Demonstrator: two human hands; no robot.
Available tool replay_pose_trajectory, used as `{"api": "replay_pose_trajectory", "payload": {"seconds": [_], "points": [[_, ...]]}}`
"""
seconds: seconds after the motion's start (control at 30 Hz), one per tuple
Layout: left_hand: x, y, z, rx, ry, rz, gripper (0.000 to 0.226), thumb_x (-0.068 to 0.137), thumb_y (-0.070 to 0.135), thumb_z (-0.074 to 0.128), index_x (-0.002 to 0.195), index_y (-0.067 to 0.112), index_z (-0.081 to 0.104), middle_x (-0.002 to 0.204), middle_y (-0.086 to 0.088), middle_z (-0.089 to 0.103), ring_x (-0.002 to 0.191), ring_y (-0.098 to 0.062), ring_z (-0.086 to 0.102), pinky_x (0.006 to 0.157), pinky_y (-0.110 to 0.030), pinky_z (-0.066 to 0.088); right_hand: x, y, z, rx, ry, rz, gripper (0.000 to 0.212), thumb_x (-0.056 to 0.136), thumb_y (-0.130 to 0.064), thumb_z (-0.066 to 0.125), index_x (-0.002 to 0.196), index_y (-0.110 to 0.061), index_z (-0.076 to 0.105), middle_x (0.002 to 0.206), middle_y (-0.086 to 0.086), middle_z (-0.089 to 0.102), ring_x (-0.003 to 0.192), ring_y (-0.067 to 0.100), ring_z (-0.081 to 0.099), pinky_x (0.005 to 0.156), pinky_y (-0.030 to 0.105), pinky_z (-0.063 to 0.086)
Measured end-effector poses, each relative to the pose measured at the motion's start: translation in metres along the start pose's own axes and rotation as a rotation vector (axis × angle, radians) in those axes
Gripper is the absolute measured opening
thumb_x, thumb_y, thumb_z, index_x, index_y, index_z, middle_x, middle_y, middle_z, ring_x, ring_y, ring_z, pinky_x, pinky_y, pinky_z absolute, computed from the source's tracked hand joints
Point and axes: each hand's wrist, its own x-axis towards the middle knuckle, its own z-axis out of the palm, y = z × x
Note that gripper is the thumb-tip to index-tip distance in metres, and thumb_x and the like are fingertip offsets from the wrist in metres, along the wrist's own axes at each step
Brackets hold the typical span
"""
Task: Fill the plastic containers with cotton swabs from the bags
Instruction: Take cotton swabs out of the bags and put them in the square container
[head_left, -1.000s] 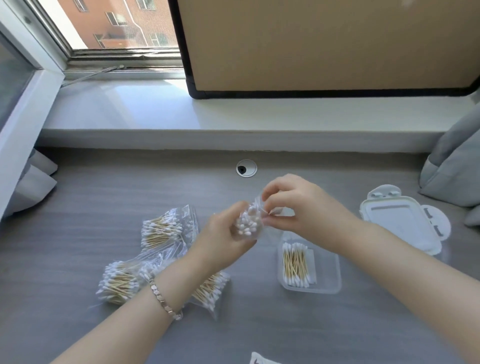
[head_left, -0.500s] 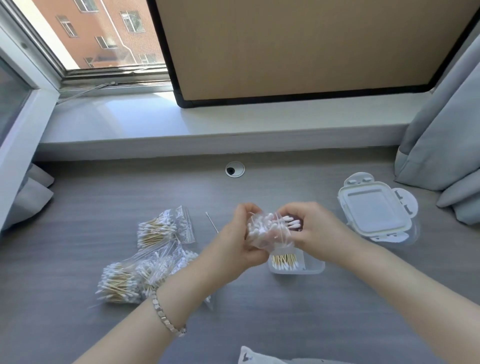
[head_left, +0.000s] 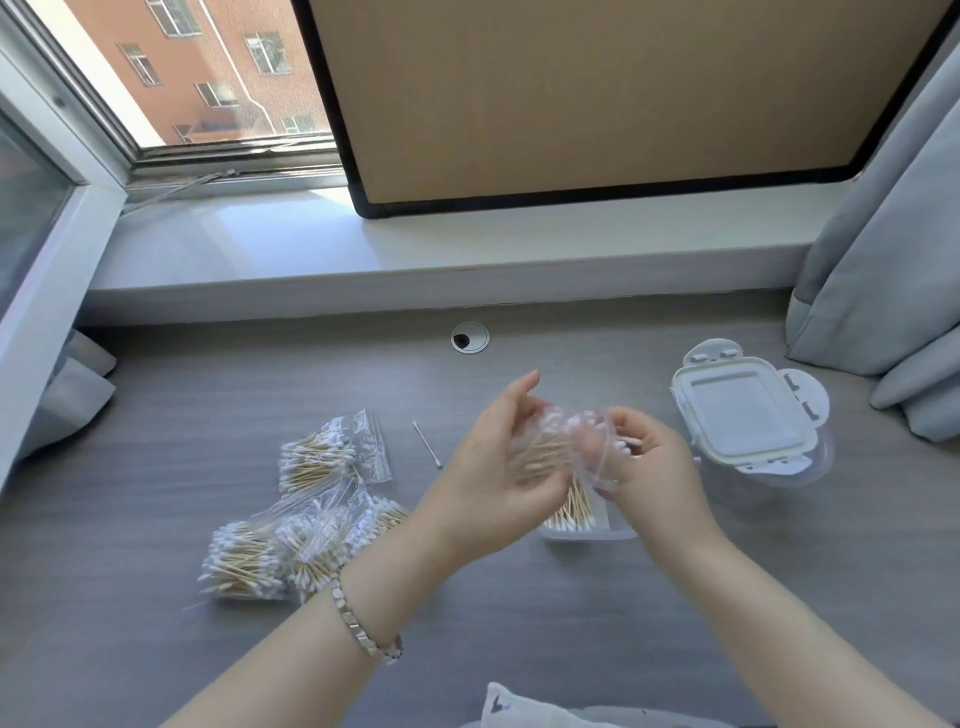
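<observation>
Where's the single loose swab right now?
Head view, left of centre: the loose swab lies on the desk, between the upper swab bag and the left hand.

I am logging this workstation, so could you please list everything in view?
open container: one, clear, desk centre, swabs inside.
held bag of cotton swabs: one, clear, above the open container.
lidded container: one, clear with white lid, desk right.
bags of cotton swabs: at least three, clear, desk left.
loose cotton swab: one, white-tipped, beside the bags.
cable grommet: one, silver, desk rear.
board: one, tan, on windowsill.
curtain: one, grey-blue, right.
left hand: bracelet on wrist, grips the bag.
right hand: grips the bag.
</observation>
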Motion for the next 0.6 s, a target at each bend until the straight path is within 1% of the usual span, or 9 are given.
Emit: {"api": "replay_pose_trajectory", "payload": {"seconds": [0.1,0.17,0.23,0.3,0.37,0.43,0.47,0.57,0.6], "points": [[0.001,0.003,-0.006,-0.079,0.036,-0.178,0.028,0.080,0.038,0.059,0.107,0.038,0.053,0.102,0.003,0.063,0.096,-0.008,0.060,0.089,-0.028,0.048,0.004,0.001,-0.010,0.040,0.094,-0.017,0.006,0.084,-0.008,0.062,0.077,-0.007,0.062,0.067,0.003,0.062,0.056,0.005,0.056,0.052,0.014,0.047],[0.003,0.004,-0.005,-0.118,0.041,-0.246,0.007,0.088,0.031,0.058,0.096,0.031,0.060,0.090,-0.005,0.065,0.083,-0.018,0.062,0.080,-0.038,0.051,0.005,0.003,-0.013,0.030,0.108,-0.019,0.006,0.083,-0.009,0.062,0.084,-0.003,0.061,0.070,0.005,0.061,0.055,0.002,0.055,0.052,0.013,0.047],[0.003,0.005,0.001,-0.182,0.080,-0.267,0.008,0.091,0.019,0.056,0.086,0.023,0.061,0.074,-0.001,0.057,0.061,-0.011,0.053,0.061,-0.029,0.048,0.004,0.006,-0.014,0.042,0.113,-0.017,0.006,0.084,-0.009,0.062,0.086,-0.005,0.059,0.070,0.003,0.060,0.053,-0.002,0.054,0.051,0.012,0.046],[0.004,0.008,0.005,-0.204,0.141,-0.246,0.013,0.089,0.014,0.057,0.078,0.021,0.062,0.064,0.004,0.052,0.051,-0.005,0.044,0.052,-0.017,0.039,0.002,0.006,-0.010,0.079,0.105,-0.018,0.012,0.082,-0.018,0.068,0.082,-0.011,0.057,0.070,0.001,0.060,0.055,0.000,0.055,0.053,0.013,0.046],[0.004,0.012,0.007,-0.220,0.196,-0.197,0.019,0.087,0.010,0.060,0.074,0.024,0.063,0.061,0.008,0.055,0.050,-0.002,0.047,0.053,-0.013,0.039,-0.001,0.005,-0.006,0.176,0.104,-0.011,0.030,0.067,-0.038,0.074,0.078,-0.015,0.057,0.068,-0.001,0.063,0.058,0.005,0.058,0.056,0.016,0.049],[0.004,0.016,0.010,-0.177,0.242,-0.155,0.023,0.086,0.011,0.061,0.074,0.030,0.064,0.070,0.005,0.060,0.058,0.000,0.053,0.058,-0.011,0.042,-0.004,0.002,-0.002,0.282,0.098,-0.019,0.049,0.050,-0.053,0.082,0.073,-0.018,0.058,0.065,-0.003,0.066,0.061,0.008,0.062,0.059,0.018,0.052],[0.003,0.016,0.012,-0.126,0.262,-0.134,0.022,0.086,0.013,0.062,0.074,0.032,0.065,0.077,0.002,0.063,0.066,-0.002,0.057,0.062,-0.011,0.043,-0.005,0.001,0.000,0.339,0.092,-0.034,0.048,0.048,-0.053,0.082,0.071,-0.018,0.058,0.064,-0.004,0.067,0.061,0.009,0.063,0.060,0.019,0.052],[0.001,0.019,0.013,0.014,0.300,-0.056,0.010,0.084,0.017,0.065,0.078,0.022,0.072,0.087,0.005,0.061,0.075,-0.003,0.056,0.068,-0.010,0.043,-0.008,-0.001,0.005,0.440,0.119,-0.073,0.013,0.075,-0.018,0.070,0.072,-0.015,0.057,0.064,-0.007,0.066,0.062,0.007,0.064,0.065,0.021,0.052],[0.001,0.019,0.014,0.061,0.297,-0.007,0.008,0.083,0.017,0.066,0.079,0.016,0.073,0.086,0.008,0.059,0.076,-0.001,0.055,0.068,-0.008,0.041,-0.008,-0.002,0.006,0.411,0.151,-0.072,0.013,0.080,-0.005,0.065,0.074,-0.014,0.058,0.064,-0.007,0.066,0.063,0.007,0.063,0.066,0.022,0.052]]}}
